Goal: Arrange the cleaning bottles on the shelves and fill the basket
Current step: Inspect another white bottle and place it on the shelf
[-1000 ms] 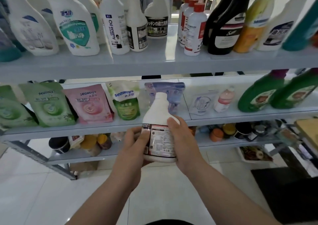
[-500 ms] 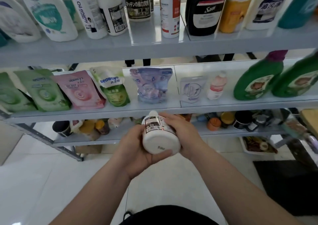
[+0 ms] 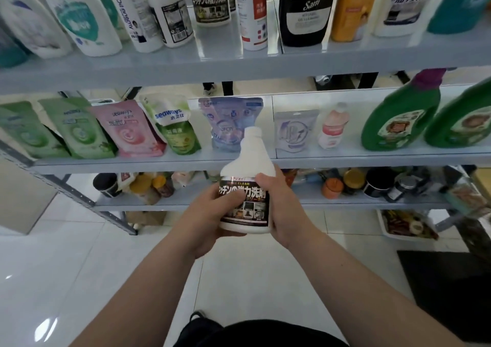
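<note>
- Between the fingers (image 3: 223, 200) of both hands, upright: the white bottle (image 3: 247, 160), label facing us.
- Left hand (image 3: 204, 214) curls round its left side, right hand (image 3: 288, 208) round its right, thumb on label.
- Just beyond the fingers: a blue pouch (image 3: 231, 118), shelved.

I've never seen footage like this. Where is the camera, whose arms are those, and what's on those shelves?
No machine here: a person wears a wide-angle camera on the head, looking down at their own arms. It is the only view. The left hand and right hand both grip a white bottle with a dark label, upright, in front of the shelves. The top shelf carries cleaning bottles, including a matching bottle with the same label. The middle shelf holds refill pouches and two green bottles.
</note>
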{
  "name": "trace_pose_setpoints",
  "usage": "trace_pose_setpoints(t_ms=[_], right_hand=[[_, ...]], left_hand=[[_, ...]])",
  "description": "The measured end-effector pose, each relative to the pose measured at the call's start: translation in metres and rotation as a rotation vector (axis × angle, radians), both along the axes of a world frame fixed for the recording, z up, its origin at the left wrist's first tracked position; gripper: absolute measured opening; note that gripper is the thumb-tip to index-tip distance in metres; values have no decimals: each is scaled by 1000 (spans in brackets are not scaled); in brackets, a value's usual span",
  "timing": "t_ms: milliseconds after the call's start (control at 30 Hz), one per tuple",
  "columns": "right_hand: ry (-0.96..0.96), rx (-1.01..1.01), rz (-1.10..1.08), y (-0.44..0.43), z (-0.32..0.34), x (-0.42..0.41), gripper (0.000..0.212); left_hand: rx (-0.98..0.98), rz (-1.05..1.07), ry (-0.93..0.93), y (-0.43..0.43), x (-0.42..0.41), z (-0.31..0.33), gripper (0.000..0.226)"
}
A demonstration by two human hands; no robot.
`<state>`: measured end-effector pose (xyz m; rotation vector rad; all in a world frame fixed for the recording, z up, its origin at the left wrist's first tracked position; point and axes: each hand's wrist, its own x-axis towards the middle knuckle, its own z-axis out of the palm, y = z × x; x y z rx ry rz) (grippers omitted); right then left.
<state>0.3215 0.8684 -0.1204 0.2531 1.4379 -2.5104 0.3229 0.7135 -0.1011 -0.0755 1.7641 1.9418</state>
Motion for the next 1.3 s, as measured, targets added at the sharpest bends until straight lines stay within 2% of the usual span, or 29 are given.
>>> trace_pose_setpoints(t_ms=[100, 133, 233, 300, 400, 467, 533, 600, 733, 800, 867, 967, 1000, 1067, 1133, 1167, 1300], right_hand=[[97, 148, 26, 7, -4, 3, 54], [133, 220, 28, 10, -4, 2, 51], [185, 471, 5, 18, 5, -6, 32], [271, 639, 33, 26, 15, -15, 38], [450, 1053, 169, 28, 30, -32, 44], [476, 1359, 261, 18, 40, -43, 40], [493, 1543, 320, 4, 49, -50, 38], [595, 1621, 317, -10, 57, -52, 37], [1114, 1540, 177, -33, 73, -53, 29], [1237, 1500, 191, -45, 80, -61, 28], [1180, 1540, 183, -61, 86, -74, 26], [845, 1640, 252, -87, 94, -100, 42], [736, 1612, 274, -95, 97, -107, 47], [601, 1391, 207, -109, 103, -112, 46], [516, 1064, 139, -123, 104, -109, 32], [492, 930, 147, -130, 101, -106, 33], [441, 570, 94, -148, 87, -103, 52]], left_hand=[[1, 72, 85, -2, 5, -10, 49], [-78, 76, 162, -4, 6, -12, 59], [-580, 85, 432, -12, 14, -10, 77], [-719, 116, 531, -19, 18, -11, 76], [-848, 125, 650, -35, 19, -13, 79], [-915, 78, 711, -47, 15, -12, 82], [-912, 17, 728, -60, 9, -8, 81], [-838, -2, 685, -76, 2, -3, 77], [-445, -107, 499, -115, -19, 8, 76], [-369, -159, 473, -132, -28, 8, 77], [-437, -104, 490, -144, -34, 6, 79], [-560, 30, 583, -154, -44, 6, 79], [-565, 63, 609, -157, -47, 8, 77], [-484, 114, 617, -164, -54, 12, 72], [-343, 151, 587, -170, -61, 18, 67], [-278, 164, 577, -173, -66, 21, 64], [-160, 113, 616, -177, -89, 37, 60]])
